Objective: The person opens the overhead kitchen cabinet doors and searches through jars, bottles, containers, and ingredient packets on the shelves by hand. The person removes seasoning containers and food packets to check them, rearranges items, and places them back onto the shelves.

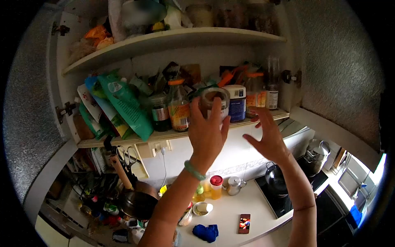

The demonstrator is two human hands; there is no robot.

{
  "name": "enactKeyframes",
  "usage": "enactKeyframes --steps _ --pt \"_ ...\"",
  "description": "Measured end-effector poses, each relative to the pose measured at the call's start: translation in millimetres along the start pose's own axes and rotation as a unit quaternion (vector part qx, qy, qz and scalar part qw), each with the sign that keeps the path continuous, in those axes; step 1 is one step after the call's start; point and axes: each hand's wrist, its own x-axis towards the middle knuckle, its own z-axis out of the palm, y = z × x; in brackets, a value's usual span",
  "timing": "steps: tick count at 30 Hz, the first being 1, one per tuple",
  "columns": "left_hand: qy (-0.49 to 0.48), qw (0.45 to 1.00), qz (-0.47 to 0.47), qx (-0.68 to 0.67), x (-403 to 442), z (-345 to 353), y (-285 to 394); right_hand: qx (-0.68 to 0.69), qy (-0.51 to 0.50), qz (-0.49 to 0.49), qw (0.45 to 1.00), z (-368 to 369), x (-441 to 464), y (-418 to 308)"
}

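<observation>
My left hand point(207, 133), with a green bangle at the wrist, is raised to the lower cupboard shelf point(135, 138). Its fingers are wrapped round a clear glass jar point(222, 95) whose contents I cannot make out. Just right of that jar stands a blue tub with a white lid point(237, 108). My right hand point(268, 138) is held up in front of the shelf, fingers spread and holding nothing. Left of the held jar are an orange-capped glass bottle point(179, 113) and a dark green jar point(160, 115).
Cupboard doors point(341, 70) stand open on both sides. Green bags point(123, 103) lean at the shelf's left. Below are a pan point(140, 201), a red-lidded container point(216, 187), a metal teapot point(235, 186), a phone point(244, 224), a blue cloth point(205, 233) and a cooktop point(267, 201).
</observation>
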Motion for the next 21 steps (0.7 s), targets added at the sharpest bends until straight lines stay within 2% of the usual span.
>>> enactKeyframes --steps 2,4,7,8,13,16,18,19,21 --pt "0.037 0.999 0.013 -0.031 -11.7 -5.6 4.5 0.081 0.004 -0.024 0.996 8.3 -3.2 -4.4" --pt "0.062 0.994 0.025 -0.085 -27.2 -24.2 24.3 0.164 -0.023 0.026 0.986 9.2 -11.6 -20.6" --pt "-0.076 0.983 -0.019 -0.165 -46.0 -53.1 47.1 0.111 0.018 0.090 0.990 4.9 -44.8 -37.6" --pt "-0.083 0.981 0.003 -0.177 -51.3 -54.7 49.5 0.127 0.053 0.094 0.986 7.3 -58.3 -38.2" --pt "-0.169 0.955 0.044 -0.239 -80.8 -51.4 62.8 0.174 0.076 0.150 0.970 25.8 -114.3 -28.8" --pt "-0.197 0.945 0.074 -0.249 -85.6 -52.7 65.8 0.302 0.104 0.210 0.924 31.8 -130.1 -27.6" --pt "-0.284 0.909 0.103 -0.288 -77.8 -58.7 59.6 0.336 0.117 0.198 0.913 26.3 -133.5 -24.2" --pt "-0.313 0.901 0.085 -0.287 -71.6 -62.6 55.0 0.368 0.130 0.185 0.902 23.1 -134.9 -23.6" --pt "-0.276 0.925 0.092 -0.245 -55.0 -63.2 43.5 0.367 0.124 0.209 0.898 14.3 -132.8 -27.3"
